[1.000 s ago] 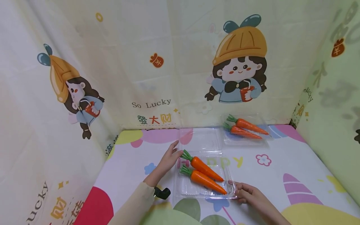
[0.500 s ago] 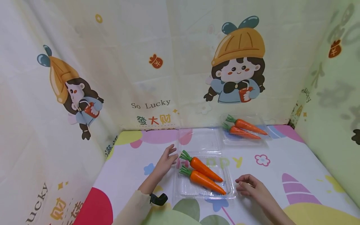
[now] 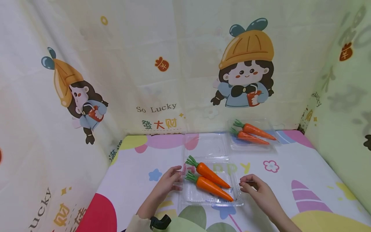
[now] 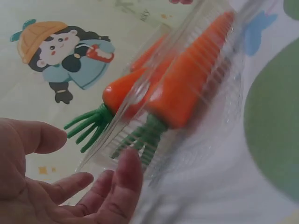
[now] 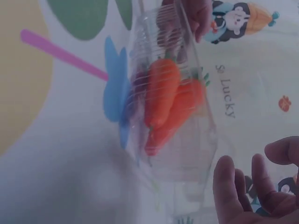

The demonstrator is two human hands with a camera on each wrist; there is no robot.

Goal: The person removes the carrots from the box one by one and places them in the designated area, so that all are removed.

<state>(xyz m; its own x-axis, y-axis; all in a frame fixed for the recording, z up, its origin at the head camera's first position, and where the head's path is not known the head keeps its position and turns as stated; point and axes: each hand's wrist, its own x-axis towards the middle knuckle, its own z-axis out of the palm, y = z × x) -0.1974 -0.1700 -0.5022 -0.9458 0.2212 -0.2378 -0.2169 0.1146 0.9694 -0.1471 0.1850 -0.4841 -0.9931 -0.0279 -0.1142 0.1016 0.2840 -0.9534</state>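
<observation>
Since the earlier frame, the left hand has slid nearer along the front box and the right hand has edged away from the wearer on the other side. Both have loosely bent fingers and hold nothing; whether the left touches the box I cannot tell. Two carrots lie inside, so filling looks done; the lid lies open behind, so closing seems left. Farther back on the bench, another box, apparently closed, contains two more carrots.

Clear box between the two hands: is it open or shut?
The box is open: its lid lies folded back on the far side, leaving the two carrots inside uncovered.
</observation>
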